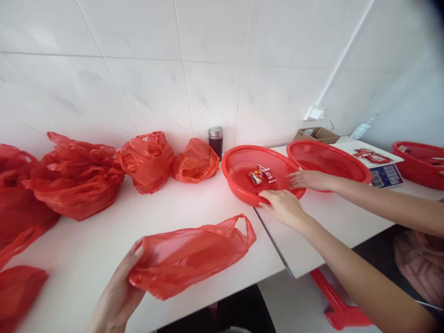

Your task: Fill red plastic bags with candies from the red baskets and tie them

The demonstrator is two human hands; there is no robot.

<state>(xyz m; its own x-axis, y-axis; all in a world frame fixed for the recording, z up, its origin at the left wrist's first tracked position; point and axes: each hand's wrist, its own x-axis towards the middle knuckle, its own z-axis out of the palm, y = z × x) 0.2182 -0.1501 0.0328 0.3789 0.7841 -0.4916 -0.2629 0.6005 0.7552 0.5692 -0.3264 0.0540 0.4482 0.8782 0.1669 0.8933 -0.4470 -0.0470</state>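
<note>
My left hand (pixel 121 282) is closed around the end of a thin red plastic bag (pixel 197 254), thumb on top. The bag lies sideways above the white table's front edge, its loop handle sticking up at the right end. It looks flat, with no contents showing. My right hand is out of view. Beyond the bag's right end, a red plastic basket (pixel 239 192) holds a few small wrapped snacks (pixel 266 174). A co-worker's two hands, one (pixel 282 206) at the near rim and one (pixel 308 179) at the right rim, are on this basket.
Several filled red bags (pixel 147 162) line the table's left and back. A dark flask (pixel 215 143) stands by the wall. Rightward are a second red basket (pixel 333 157), a scale (pixel 386 175) with red packets, a cardboard box (pixel 316 135) and another basket (pixel 416 169). A seam (pixel 274 243) divides the tables.
</note>
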